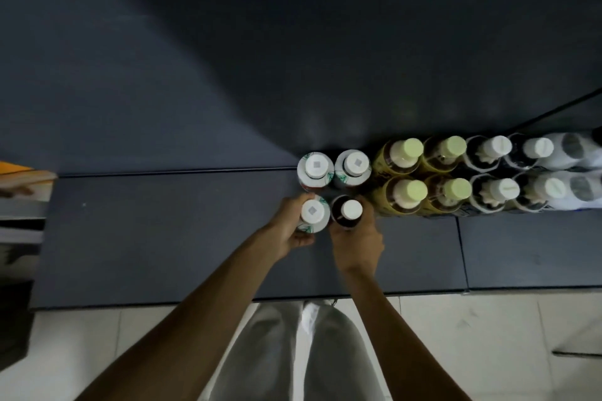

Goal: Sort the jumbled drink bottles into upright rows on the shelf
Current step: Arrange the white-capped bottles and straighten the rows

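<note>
Gripping one bottle each, both hands reach onto the dark shelf (163,238): the left hand (288,225) curls round a white-capped bottle (313,212), the right hand (358,238) round a dark bottle (348,210) beside it. Both stand upright in the front row. Behind them are two white-labelled bottles (334,168); rightward, yellow-capped bottles (423,172), then white-capped ones (514,172). Labels are unreadable.
</note>
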